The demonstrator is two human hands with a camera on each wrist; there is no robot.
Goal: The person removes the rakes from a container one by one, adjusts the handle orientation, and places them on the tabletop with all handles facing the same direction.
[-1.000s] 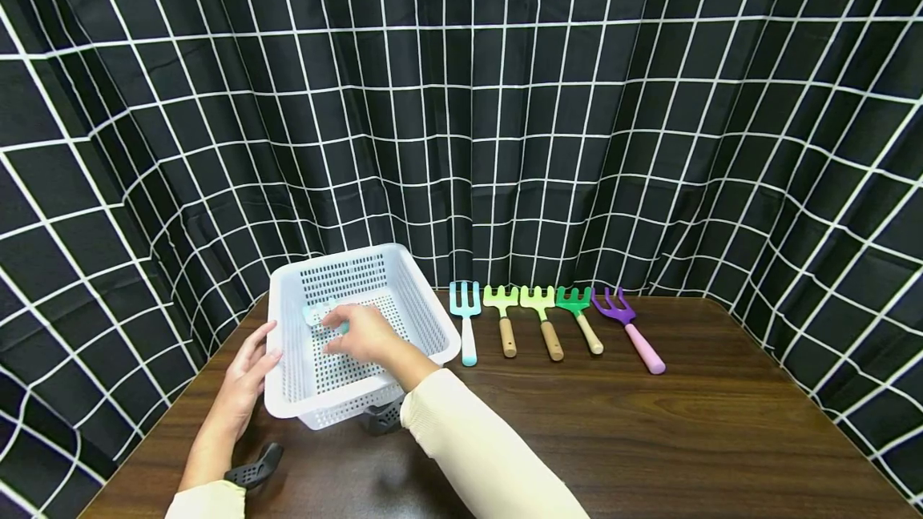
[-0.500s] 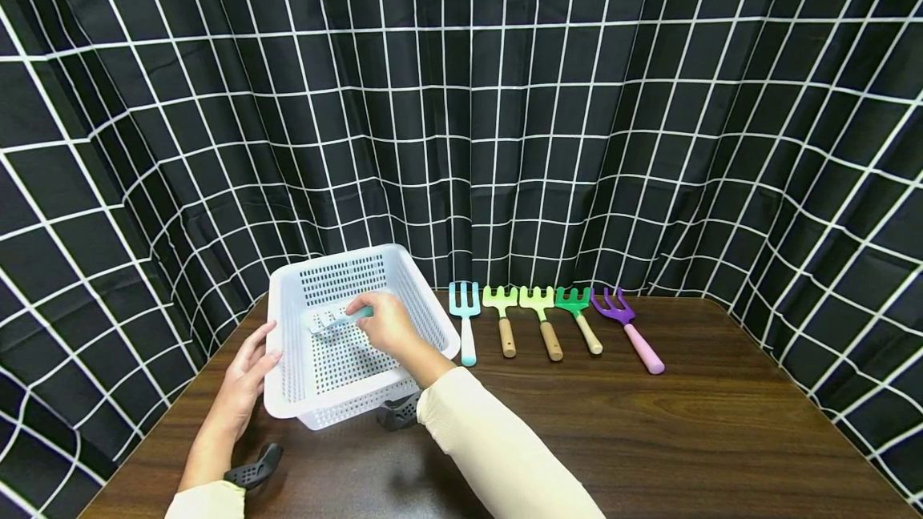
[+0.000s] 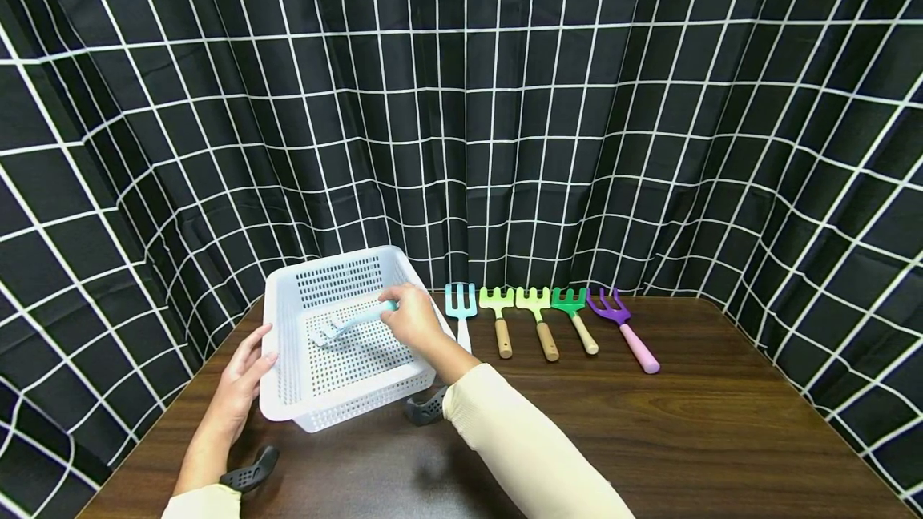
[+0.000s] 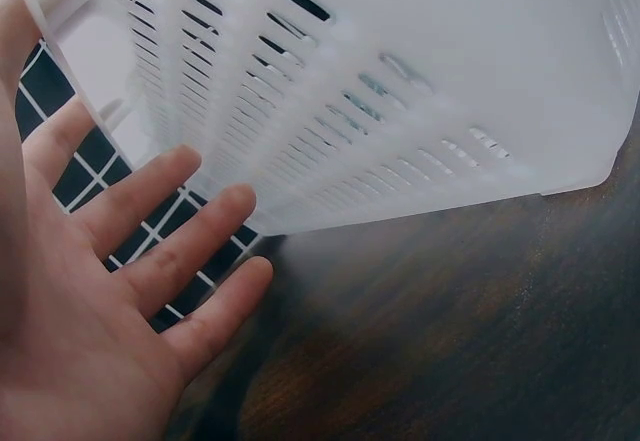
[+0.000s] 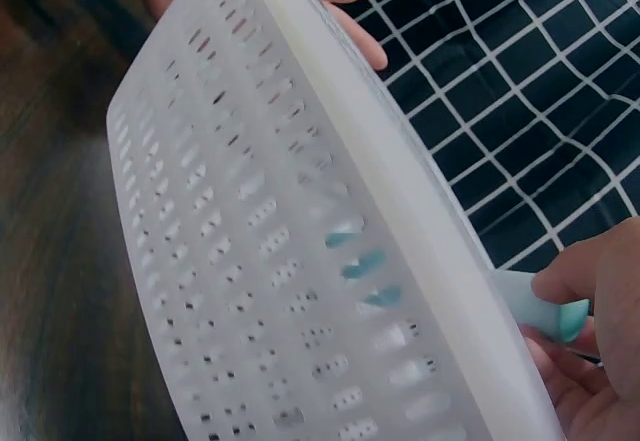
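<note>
A white perforated plastic basket (image 3: 346, 397) stands on the left part of the table. My right hand (image 3: 418, 323) pinches the end of the handle of a light blue hand fork (image 3: 364, 316), whose tines point left, low inside the basket. The right wrist view shows the thumb and fingers on the teal-tipped handle (image 5: 525, 301), above the basket's rim; blue shows through the slots below. At the basket's left side, my left hand (image 3: 241, 379) rests against the rim. In the left wrist view its fingers (image 4: 205, 236) are spread and fairly straight beside the slotted wall.
Right of the basket lies a row of hand forks: one light blue (image 3: 461, 307), two lime green with wooden handles (image 3: 503, 338), a darker green one (image 3: 570, 303) and a purple one with a pink handle (image 3: 638, 347). A black grid curtain (image 3: 548, 142) surrounds the wooden table (image 3: 685, 431).
My right hand has drawn back to the right with the hand fork's handle, so more of the fork shows across the basket. The left hand has stayed at the rim.
</note>
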